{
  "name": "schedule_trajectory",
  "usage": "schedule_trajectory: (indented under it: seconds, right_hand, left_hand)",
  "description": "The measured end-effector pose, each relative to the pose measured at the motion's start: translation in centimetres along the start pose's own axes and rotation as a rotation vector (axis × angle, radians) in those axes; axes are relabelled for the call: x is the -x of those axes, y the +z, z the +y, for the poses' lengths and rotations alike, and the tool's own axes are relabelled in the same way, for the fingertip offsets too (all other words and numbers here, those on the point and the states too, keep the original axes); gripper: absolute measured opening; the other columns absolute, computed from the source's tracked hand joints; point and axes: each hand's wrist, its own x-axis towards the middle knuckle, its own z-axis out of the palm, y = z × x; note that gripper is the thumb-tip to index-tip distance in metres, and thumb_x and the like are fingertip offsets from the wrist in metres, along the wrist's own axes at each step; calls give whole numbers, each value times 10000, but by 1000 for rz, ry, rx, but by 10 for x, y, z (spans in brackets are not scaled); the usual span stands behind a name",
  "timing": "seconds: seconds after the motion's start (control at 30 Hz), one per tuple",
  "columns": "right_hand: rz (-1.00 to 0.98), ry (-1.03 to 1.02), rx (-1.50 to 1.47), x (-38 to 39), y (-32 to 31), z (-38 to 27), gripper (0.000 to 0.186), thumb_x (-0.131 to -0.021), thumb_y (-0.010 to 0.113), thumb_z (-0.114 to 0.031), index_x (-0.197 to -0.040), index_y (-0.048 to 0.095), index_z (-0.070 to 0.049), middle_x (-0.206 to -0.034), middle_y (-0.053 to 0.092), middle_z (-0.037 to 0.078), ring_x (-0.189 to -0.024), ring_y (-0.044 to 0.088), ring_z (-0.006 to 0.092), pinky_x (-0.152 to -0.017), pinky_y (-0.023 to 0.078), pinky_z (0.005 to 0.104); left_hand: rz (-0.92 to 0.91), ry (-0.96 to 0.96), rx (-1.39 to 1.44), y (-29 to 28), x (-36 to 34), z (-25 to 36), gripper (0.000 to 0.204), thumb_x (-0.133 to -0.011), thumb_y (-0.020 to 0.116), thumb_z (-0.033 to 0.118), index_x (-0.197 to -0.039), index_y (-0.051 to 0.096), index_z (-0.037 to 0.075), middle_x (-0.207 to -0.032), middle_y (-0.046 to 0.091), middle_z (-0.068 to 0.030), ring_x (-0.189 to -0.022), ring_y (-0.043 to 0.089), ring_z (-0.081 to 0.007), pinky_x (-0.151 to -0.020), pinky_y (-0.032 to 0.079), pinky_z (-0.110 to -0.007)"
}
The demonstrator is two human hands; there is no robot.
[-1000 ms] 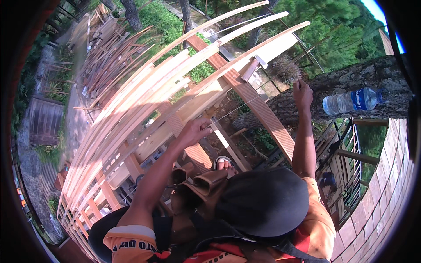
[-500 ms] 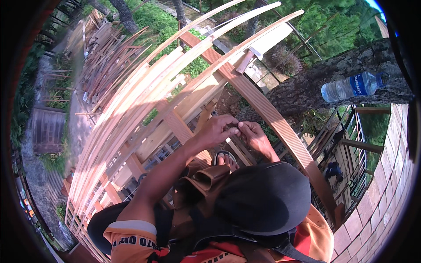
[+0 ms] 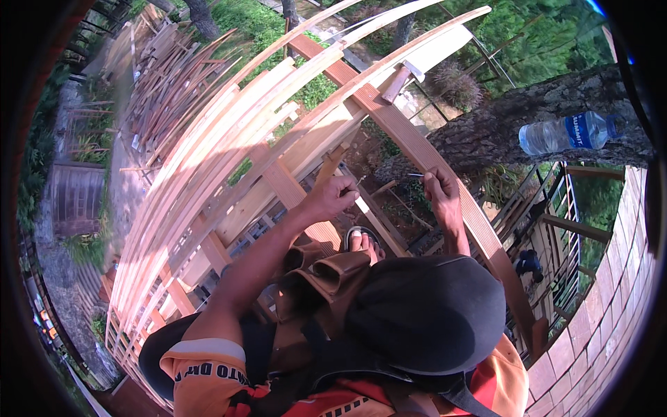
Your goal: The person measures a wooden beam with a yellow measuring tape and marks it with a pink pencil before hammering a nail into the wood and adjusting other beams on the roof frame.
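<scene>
My left hand [image 3: 333, 196] is closed in a pinch above the timber frame, on something I cannot make out. My right hand [image 3: 441, 191] is closed on a small thin metal piece [image 3: 417, 175], beside a reddish grooved beam [image 3: 486, 233]. A hammer [image 3: 394, 87] with a wooden handle rests near that beam's upper end, beside long curved pale battens [image 3: 292, 111]. Below my hands are my sandalled foot [image 3: 360, 243] and a brown leather tool pouch [image 3: 333, 271].
A water bottle [image 3: 563, 133] lies by a thick trunk [image 3: 514, 111] at right. A pile of loose boards [image 3: 174, 83] is on the ground at upper left. A person [image 3: 528, 264] is below at right, beside metal railings and shingles [image 3: 597, 299].
My right hand came down and in to meet my left hand half a second ago. Now they are apart again, the right one moved up and rightward with the thin metal piece.
</scene>
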Motion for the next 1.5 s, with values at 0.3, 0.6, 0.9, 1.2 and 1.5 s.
schedule_trajectory:
  seconds: [0.3,0.6,0.9,1.2,1.5]
  right_hand:
    - [-514,249,-923,6,61,35,219,-958,573,-273,-862,537,-80,-955,564,54,-933,541,185,-853,445,378]
    - [-122,-106,545,-22,22,39,196,-929,569,-208,-906,636,-25,-782,633,146,-664,600,311,-620,469,413]
    - [13,-329,1132,-141,-1,44,216,-939,481,-219,-885,623,-65,-841,658,210,-792,649,439,-709,510,528]
    - [-70,-350,1191,-150,-17,58,186,-920,454,-185,-892,569,-42,-740,628,247,-741,647,463,-651,516,555]
    - [-99,-366,1172,-153,-4,51,143,-891,502,-143,-855,556,-16,-707,623,240,-702,649,452,-625,512,552]
  left_hand:
    - [-7,-8,445,25,-28,21,140,-885,678,121,-927,662,-12,-746,623,-7,-701,592,-78,-657,485,-268]
    - [226,184,-160,18,-55,-5,207,-882,676,112,-1067,695,21,-951,683,-49,-694,608,-81,-631,497,-253]
    - [478,11,33,31,-164,-50,186,-819,694,102,-993,730,47,-845,734,-102,-764,701,-204,-738,544,-337]
    - [481,148,-113,70,-196,-45,260,-799,689,51,-1058,715,49,-956,708,-140,-862,687,-256,-787,541,-360]
    - [544,251,-427,77,-221,-44,115,-782,682,53,-896,696,50,-902,665,-190,-876,641,-400,-764,514,-472]
